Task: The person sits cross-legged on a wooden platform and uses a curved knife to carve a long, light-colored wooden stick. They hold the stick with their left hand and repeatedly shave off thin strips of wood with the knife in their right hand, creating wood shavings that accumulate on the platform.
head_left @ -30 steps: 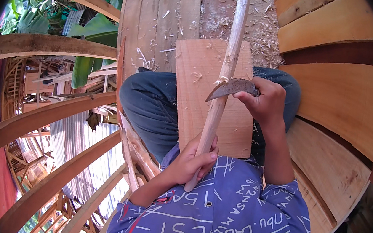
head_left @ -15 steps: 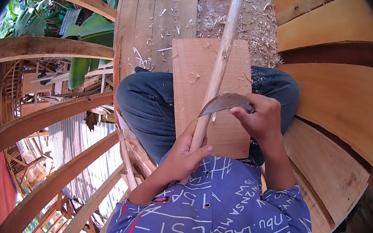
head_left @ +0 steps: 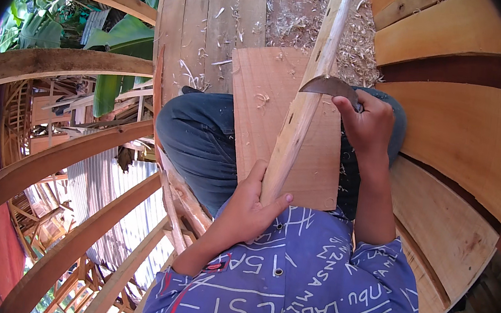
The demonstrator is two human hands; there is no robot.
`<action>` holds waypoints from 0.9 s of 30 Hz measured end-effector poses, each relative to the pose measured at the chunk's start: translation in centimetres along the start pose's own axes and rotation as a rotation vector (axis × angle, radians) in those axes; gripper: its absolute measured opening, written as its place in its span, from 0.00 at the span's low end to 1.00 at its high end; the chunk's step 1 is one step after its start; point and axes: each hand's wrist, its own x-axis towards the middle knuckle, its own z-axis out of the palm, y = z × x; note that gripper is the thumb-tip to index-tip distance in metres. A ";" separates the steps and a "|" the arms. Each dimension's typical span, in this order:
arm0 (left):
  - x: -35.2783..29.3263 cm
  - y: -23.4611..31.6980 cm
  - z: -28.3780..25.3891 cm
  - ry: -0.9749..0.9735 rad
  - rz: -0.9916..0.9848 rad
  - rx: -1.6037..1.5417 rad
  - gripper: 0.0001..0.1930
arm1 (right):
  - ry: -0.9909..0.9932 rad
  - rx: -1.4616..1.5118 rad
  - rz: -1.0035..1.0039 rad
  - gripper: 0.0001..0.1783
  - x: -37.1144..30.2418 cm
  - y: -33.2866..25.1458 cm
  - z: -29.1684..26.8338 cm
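Note:
My left hand [head_left: 255, 209] is wrapped round the near end of a long pale wooden pole [head_left: 299, 122], close to my shirt. The pole slants away from me, up and to the right, with a few dark slots along its left face. In my right hand [head_left: 370, 122] is a sickle [head_left: 332, 87] with a short curved blade. Its blade lies across the pole, and the handle is mostly hidden in my fist. Beneath the pole, a flat wooden board [head_left: 261, 114] rests across my lap between my bent knees.
Curled wood shavings [head_left: 361, 51] are strewn over the plank floor [head_left: 215, 35] ahead. Curved wooden slats [head_left: 69, 176] form an open railing on my left, with banana leaves and corrugated metal beyond. A wall of wooden planks [head_left: 452, 124] stands close on my right.
The sickle has moved up the pole, away from me, with my right hand. The pole's far end has swung right and the pole has rolled, so its slots show.

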 end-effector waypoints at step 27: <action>0.0 -0.8 -1.6 0.108 0.022 -0.040 0.29 | -0.203 0.046 -0.030 0.36 -3.8 -0.8 0.1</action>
